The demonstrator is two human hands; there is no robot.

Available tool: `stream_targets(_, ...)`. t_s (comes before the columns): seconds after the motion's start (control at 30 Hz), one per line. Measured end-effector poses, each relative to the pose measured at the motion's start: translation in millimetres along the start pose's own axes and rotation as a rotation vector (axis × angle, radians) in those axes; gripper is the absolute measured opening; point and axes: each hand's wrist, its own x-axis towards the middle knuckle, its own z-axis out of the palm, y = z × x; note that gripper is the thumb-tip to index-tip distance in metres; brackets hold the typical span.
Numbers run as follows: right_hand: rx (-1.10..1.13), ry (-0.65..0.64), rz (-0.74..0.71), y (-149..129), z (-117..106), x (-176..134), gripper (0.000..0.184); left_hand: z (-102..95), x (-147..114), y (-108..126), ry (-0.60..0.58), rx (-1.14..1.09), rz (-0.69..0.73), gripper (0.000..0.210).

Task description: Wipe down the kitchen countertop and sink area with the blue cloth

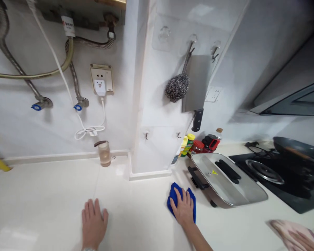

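My right hand point(183, 208) presses down on a blue cloth point(172, 197) on the white countertop point(136, 216), its fingers spread over the fabric. The cloth lies bunched just in front of the wall pillar, left of an electric pan with a lid point(211, 186). Flat on the counter at the lower left rests my left hand point(93, 223), fingers stretched out and holding nothing. Beyond it, against the back wall, stands a glass jar point(104, 155) of cloudy liquid with something dark across its top.
A cleaver point(196, 83) and a steel scrubber point(177, 87) hang from pillar hooks. Condiment bottles point(189, 144) crowd behind the pan. At right are a stove point(282, 177), a wok point(298, 148) and a patterned cloth point(293, 232). A white cord point(90, 129) hangs at left.
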Motion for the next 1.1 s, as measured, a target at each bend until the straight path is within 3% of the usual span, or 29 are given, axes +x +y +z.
stream_targets(0.2, -0.076, -0.082, 0.155, -25, 17, 64, 0.068, 2.1, 0, 1, 0.008, 0.026, 0.013, 0.067)
stream_targets(0.37, -0.032, -0.125, 0.225, -76, 21, 64, 0.076, 5.1, 0, -1, 0.030, 0.023, 0.021, 0.066)
stream_targets(0.43, 0.016, -0.082, 0.130, -102, 24, 44, 0.077, 6.4, 0, -2, 0.041, 0.035, 0.029, 0.066)
stream_targets(0.53, 0.117, -0.066, -0.130, -143, 23, 0, 0.075, 8.4, 0, -3, 0.046, 0.043, 0.019, 0.066)
stream_targets(0.63, 0.282, -0.127, -0.403, -179, 12, -51, 0.074, 10.3, -2, -5, 0.054, 0.025, 0.004, 0.064)
stream_targets(0.73, 0.520, -0.229, -0.610, -191, -6, -89, 0.080, 10.2, -3, -11, 0.055, -0.011, 0.001, 0.061)
stream_targets(0.8, 0.711, -0.277, -0.614, -179, -17, -102, 0.078, 7.1, -5, -15, 0.038, -0.050, -0.001, 0.057)
stream_targets(0.87, 0.867, -0.252, -0.469, -147, -24, -108, 0.071, 1.0, -7, -16, 0.006, -0.109, -0.020, 0.053)
stream_targets(1.0, 0.897, -0.085, -0.172, -40, -17, -116, 0.059, -15.3, -16, 8, -0.082, -0.300, -0.027, 0.052)
stream_targets(1.1, 0.760, -0.040, -0.165, 38, -3, -132, 0.047, -22.3, -23, 46, -0.183, -0.425, -0.016, 0.051)
